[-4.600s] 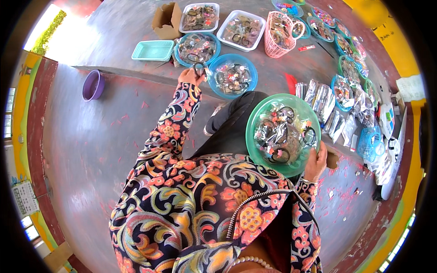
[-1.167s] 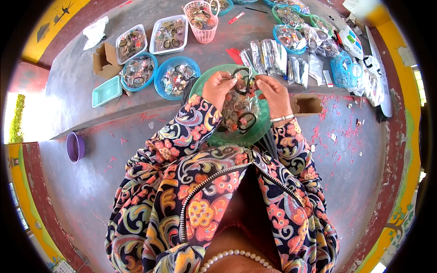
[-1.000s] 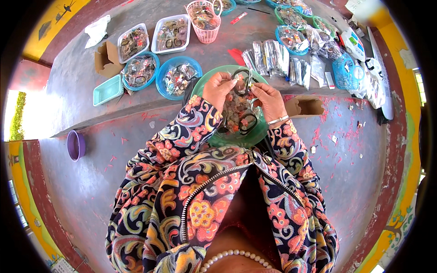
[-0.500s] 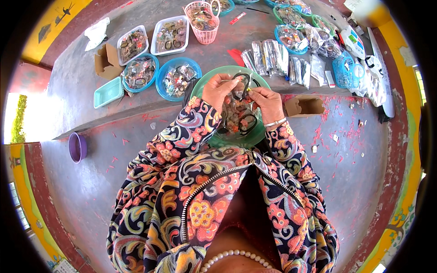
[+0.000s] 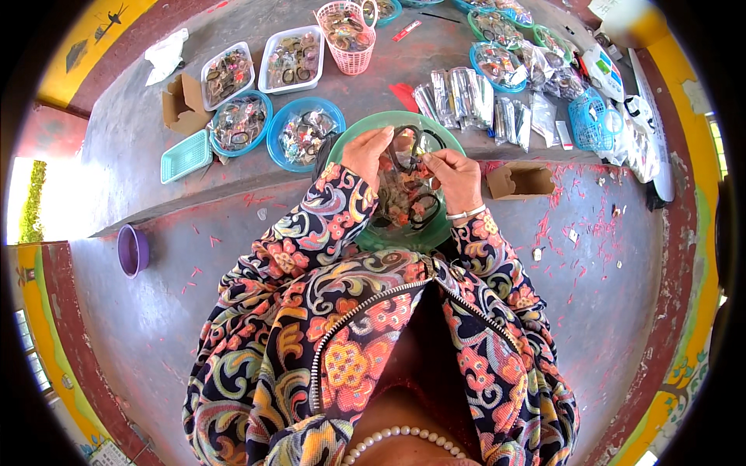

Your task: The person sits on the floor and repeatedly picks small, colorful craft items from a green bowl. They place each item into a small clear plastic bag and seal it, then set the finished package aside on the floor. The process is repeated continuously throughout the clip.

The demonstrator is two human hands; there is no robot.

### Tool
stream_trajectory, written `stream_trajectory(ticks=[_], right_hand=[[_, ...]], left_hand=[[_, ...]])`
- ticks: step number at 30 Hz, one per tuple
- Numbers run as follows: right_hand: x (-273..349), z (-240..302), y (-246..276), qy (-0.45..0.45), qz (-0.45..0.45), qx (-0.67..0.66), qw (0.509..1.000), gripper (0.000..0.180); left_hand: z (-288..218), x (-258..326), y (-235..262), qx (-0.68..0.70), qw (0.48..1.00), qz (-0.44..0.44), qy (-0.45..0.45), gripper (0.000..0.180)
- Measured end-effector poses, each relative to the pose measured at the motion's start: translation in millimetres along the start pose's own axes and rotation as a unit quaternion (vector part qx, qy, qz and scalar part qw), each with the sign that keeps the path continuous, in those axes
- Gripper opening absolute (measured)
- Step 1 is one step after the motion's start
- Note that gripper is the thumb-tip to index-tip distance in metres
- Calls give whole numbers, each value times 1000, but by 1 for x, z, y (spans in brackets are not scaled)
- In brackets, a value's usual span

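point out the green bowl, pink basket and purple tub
Green bowl [image 5: 402,239]: head view, on its near wall
Pink basket [image 5: 354,61]: head view, on its latticed outer wall
Purple tub [image 5: 141,250]: head view, on its side wall

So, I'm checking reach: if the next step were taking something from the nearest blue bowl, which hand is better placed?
Probably left: the left hand is closer to the blue bowl; the right hand is farther off and seems to pinch a black hair tie.
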State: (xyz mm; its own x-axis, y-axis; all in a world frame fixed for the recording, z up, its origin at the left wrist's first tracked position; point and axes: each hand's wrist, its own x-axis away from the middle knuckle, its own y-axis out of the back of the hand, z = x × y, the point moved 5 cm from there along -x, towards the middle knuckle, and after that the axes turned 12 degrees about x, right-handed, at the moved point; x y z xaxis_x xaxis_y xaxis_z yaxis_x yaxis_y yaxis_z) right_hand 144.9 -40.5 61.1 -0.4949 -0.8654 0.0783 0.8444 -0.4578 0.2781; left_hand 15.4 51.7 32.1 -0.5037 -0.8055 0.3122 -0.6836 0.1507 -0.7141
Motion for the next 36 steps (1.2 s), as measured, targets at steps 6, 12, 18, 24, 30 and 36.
stream_trajectory(ticks=[6,12,18,24,30,36], right_hand=[[-2,-6,7,-127,22,-220,967,12],[-3,-10,8,-171,35,-253,952,17],[-5,1,19,-105,36,-241,964,29],[6,20,10,-32,12,-182,983,22],[5,15,-1,8,76,-110,991,17],[6,14,-4,4,93,-93,991,12]], left_hand=[[-26,20,-21,-334,873,162,-317,44],[-24,58,-59,-552,657,282,-430,38],[-27,40,-43,-275,918,190,-214,16],[-12,28,-29,-32,994,100,-14,8],[0,26,-28,-10,992,127,6,14],[4,22,-25,30,988,148,31,14]])
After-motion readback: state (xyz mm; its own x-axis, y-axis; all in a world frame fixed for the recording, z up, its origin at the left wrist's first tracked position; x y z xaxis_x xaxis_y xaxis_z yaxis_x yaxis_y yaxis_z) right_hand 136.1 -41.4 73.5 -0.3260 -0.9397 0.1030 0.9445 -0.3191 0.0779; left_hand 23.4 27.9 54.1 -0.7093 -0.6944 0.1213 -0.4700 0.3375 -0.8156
